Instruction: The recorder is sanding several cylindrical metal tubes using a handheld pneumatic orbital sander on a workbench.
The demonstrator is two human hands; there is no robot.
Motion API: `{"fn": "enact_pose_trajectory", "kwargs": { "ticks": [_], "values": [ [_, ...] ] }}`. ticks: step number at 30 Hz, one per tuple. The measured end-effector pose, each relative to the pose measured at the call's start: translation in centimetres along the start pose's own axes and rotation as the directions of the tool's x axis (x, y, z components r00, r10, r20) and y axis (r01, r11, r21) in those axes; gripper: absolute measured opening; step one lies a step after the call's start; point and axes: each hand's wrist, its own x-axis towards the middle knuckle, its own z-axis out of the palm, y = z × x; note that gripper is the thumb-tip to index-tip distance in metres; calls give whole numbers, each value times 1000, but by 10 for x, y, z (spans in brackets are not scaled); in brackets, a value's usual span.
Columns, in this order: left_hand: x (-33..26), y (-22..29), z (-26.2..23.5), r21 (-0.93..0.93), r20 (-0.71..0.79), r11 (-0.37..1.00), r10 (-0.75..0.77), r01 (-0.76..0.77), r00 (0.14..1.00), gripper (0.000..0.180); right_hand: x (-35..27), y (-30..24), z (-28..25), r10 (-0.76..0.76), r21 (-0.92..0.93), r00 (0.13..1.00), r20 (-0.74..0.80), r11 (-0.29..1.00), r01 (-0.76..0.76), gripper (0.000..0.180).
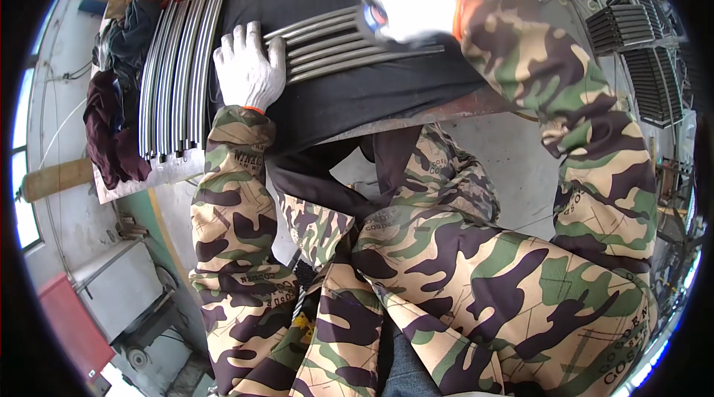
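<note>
Past the counter's [491, 104] left edge, bright windows [24, 200] break a pale wall [63, 118]. Off its near-left corner, a whitish cabinet [123, 289] stands beside a red panel [71, 323]. Grey floor [513, 170] shows below the near edge; metalwork [654, 85] crowds the area beyond the right edge.

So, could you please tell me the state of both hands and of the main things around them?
Left hand: gloved, fingers extended, at the left ends of the middle rods.
Right hand: gloved, closed on the round thing.
Round thing: held over the middle rods, too blurred to identify.
Middle rods: lying roughly side by side.
Left rods: lying in close groups.
Black cloth: spread beneath the middle rods.
Maroon cloth: crumpled.
</note>
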Motion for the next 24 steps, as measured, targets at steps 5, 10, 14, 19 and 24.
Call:
{"fn": "enact_pose_trajectory", "kwargs": {
  "ticks": [5,10,14,19,24],
  "values": [
    [9,-2,7,9,-53,1000,19,-19,998,46,12,-15,-4,-41,-11,998,-39,999,41,37],
    [5,-3,11,10,-43,1000,-24,24,999,46,24,-30,7,-17,26,1000,15,1000,17,37],
    [9,-2,8,11,-65,1000,-15,16,998,45,29,-51,-4,-63,66,995,72,996,58,38],
    [5,3,3,-4,35,999,-50,50,998,48,55,-36,16,-62,3,993,-99,998,63,37],
    [7,0,-1,77,42,997,3,-6,999,47,40,-57,-10,-87,64,996,28,994,85,37]
  ]
}}
